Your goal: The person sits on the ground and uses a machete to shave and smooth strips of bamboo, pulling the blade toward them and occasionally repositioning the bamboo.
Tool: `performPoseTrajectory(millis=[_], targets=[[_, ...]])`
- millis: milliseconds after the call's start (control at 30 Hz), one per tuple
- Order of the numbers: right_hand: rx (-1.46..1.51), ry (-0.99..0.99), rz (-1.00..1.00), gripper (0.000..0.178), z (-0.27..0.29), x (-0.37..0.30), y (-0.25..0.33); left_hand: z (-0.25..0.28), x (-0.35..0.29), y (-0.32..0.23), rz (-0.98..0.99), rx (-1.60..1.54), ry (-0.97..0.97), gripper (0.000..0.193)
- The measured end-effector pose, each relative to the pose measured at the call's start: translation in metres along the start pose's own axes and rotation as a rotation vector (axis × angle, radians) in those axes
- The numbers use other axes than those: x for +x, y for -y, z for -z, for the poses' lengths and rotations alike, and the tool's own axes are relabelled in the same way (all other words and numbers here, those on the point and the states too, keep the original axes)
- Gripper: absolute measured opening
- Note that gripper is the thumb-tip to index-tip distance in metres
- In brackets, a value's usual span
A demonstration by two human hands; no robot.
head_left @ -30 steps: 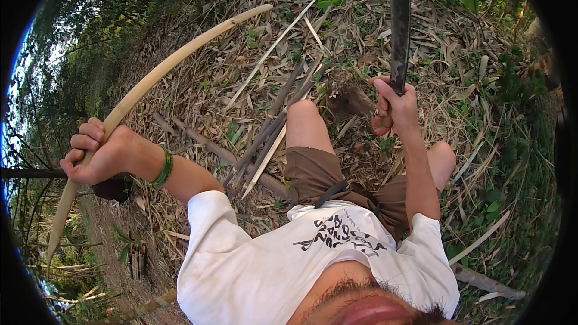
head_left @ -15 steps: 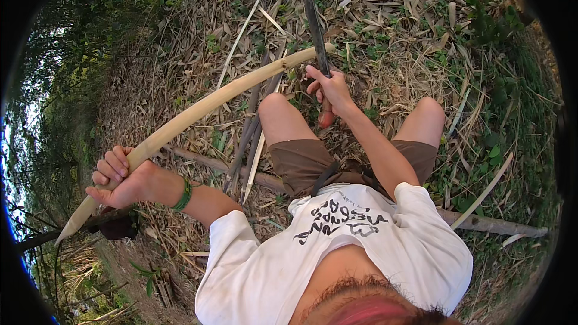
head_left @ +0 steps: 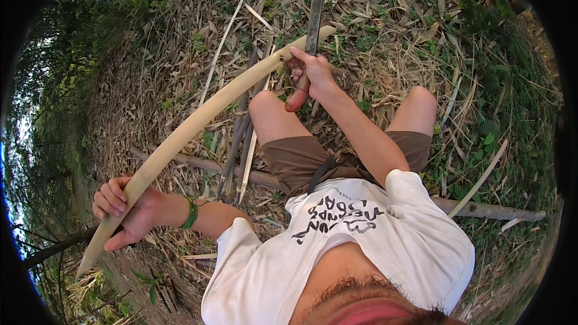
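Note:
A long, pale, peeled wooden stave (head_left: pixel 198 114) slants from the lower left up to a tapered far end. My left hand (head_left: pixel 141 213) holds it near its lower end, fingers over the top and thumb on the near side. In my right hand (head_left: pixel 319 77) is a machete (head_left: pixel 314 21), its dark blade pointing away from me and crossing the stave near the far end. The machete's reddish-brown handle (head_left: pixel 297 97) sticks out below that hand. My right thumb lies against the stave by a dark knot.
Dry leaves and grass cover the ground. A fallen pole (head_left: pixel 265 177) runs crosswise under my legs. Several dark and split sticks (head_left: pixel 241 138) lie left of my knee, with a thin pale strip (head_left: pixel 226 36) beyond. A curved strip (head_left: pixel 481 177) leans on the pole's right part.
The stave's far end has risen slightly in view and its near end has shifted right. My left thumb has spread away from the fingers. The machete's handle has swung left.

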State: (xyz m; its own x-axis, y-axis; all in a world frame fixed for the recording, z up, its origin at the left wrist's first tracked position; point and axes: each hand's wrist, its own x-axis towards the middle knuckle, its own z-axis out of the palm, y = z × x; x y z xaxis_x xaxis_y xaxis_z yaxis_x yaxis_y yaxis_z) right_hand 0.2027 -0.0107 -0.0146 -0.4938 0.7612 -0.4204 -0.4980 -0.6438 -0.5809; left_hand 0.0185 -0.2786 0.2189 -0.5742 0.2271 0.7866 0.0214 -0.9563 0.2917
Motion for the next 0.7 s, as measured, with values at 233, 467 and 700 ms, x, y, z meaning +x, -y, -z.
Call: performPoseTrajectory(millis=[233, 467, 700], targets=[[0.015, -0.004, -0.166, 0.017, -0.027, 0.000, -0.010, -0.008, 0.003, 0.040, 0.231, 0.046, 0.427, 0.048], [-0.616, 0.022, -0.067, 0.030, 0.039, -0.009, 0.006, 0.001, 0.051, 0.073, 0.301, 0.169, 0.149, 0.061], [-0.539, -0.212, -0.132, 0.055, 0.153, -0.023, -0.033, -0.018, 0.109, 0.130, 0.397, 0.217, 0.125, 0.066]])
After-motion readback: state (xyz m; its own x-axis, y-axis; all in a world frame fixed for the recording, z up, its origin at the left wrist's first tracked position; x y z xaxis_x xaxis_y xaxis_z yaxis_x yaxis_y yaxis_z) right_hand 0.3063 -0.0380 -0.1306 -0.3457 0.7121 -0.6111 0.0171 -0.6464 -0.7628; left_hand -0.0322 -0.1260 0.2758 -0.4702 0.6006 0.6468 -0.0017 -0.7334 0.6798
